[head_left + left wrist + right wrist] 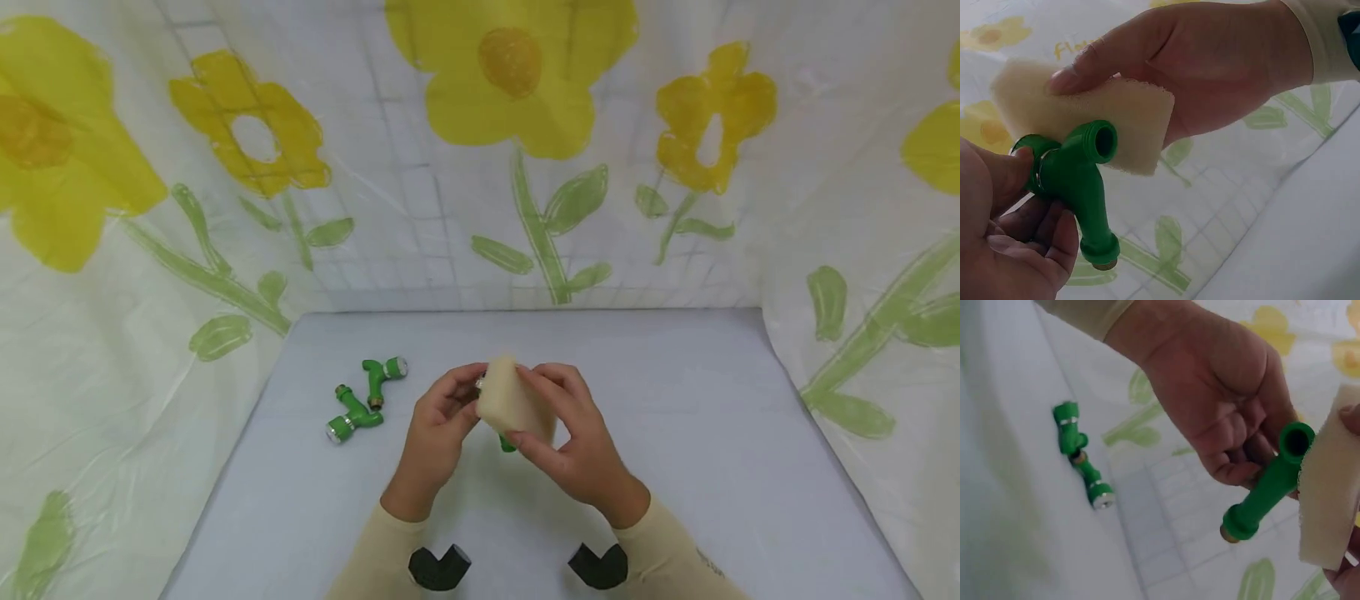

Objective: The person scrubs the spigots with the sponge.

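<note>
My left hand (435, 433) grips a green tap (1079, 178) by its knob end, with the thumb and curled fingers around it. The tap has a round open spout and a brass-coloured threaded end. My right hand (577, 429) pinches a cream sponge block (510, 396) between thumb and fingers. In the left wrist view the sponge lies right against the tap, behind its spout. From the head camera the sponge hides most of the tap; only a bit of green shows beneath it.
Two more green taps, one upper (383, 379) and one lower (355, 415), lie on the white table (675, 400) left of my hands. A sheet (420, 225) printed with yellow flowers hangs behind and at both sides of the table.
</note>
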A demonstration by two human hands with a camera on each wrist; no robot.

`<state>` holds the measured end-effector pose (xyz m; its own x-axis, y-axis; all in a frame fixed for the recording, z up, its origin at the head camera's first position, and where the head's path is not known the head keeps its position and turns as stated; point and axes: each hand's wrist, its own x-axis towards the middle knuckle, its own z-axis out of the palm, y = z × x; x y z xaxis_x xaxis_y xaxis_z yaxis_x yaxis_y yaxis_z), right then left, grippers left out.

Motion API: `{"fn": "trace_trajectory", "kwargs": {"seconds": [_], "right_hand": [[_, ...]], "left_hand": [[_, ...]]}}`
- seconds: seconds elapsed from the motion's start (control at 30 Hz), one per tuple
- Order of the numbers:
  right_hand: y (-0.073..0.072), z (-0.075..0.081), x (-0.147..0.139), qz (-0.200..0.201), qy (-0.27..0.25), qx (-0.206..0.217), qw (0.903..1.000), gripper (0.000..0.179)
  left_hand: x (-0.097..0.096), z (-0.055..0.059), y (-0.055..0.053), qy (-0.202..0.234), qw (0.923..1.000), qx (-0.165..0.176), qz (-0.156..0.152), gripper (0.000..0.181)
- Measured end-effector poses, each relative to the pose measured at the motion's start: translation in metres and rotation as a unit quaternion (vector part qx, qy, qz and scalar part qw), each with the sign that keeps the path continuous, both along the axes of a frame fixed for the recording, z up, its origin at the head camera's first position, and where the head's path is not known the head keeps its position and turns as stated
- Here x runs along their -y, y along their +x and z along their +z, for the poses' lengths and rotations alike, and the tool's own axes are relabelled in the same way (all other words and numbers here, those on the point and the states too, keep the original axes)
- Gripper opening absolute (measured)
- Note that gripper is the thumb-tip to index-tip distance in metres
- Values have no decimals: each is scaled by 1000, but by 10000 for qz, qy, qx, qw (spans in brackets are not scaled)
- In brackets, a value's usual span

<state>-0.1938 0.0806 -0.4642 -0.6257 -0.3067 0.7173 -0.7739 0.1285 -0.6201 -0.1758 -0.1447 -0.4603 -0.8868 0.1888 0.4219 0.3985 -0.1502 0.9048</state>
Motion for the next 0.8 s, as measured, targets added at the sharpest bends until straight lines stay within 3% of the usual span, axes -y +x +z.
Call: {"fn": "trace_trajectory", "kwargs": {"seconds": [0.2,0.37,0.43,0.57,0.8], "right_hand": [[-4,-1,0,-373,-106,326,9987,72],[-1,1,4,-87,-163,40,9998,67],[-1,1,5,-209,-162,31,9996,67],[-2,-3,5,-513,-199,247,9982,70],[0,-3,11,-308,-408,26,9987,62]], "left_hand": [[-1,1,0,830,9938,371,-642,46],[-5,1,-1,1308,9863,937,-366,34],[-6,0,-1,1424,9838,1040,-313,30],[-7,-3,-2,1534,9820,1049,-335,29],[-10,-8,-3,1791,9779,1061,-217,33]]}}
